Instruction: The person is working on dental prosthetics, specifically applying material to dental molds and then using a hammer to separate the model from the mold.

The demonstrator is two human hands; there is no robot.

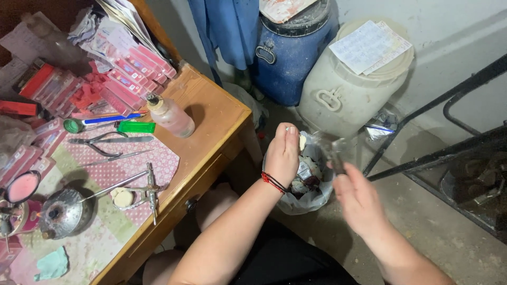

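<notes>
- Lying far to the left of both hands, a wooden table (211,113) carries a round metal burner (60,211), pliers (103,142), a green lighter (136,127) and a small clear bottle (171,116) of pinkish liquid.
- Further back on it, well away from the hands, sit rows of flat pink-and-red boxes (127,68).
- The left hand (284,153), a red string bracelet (273,182) on its wrist, is curled with the fingertips pinched on a small pale piece (302,141), held right over the bin's mouth.
- Just below and to the right of that pinch stands a small waste bin (306,198) lined with a clear plastic bag and holding scraps.
- The right hand (359,198) is blurred, hovering beside the bin's right rim; whether its fingers are spread or grasp the bag's edge cannot be told.
- Beyond the hands stand a blue barrel (288,53) and a white barrel (348,89), with a dark metal frame (454,148) to the right.
</notes>
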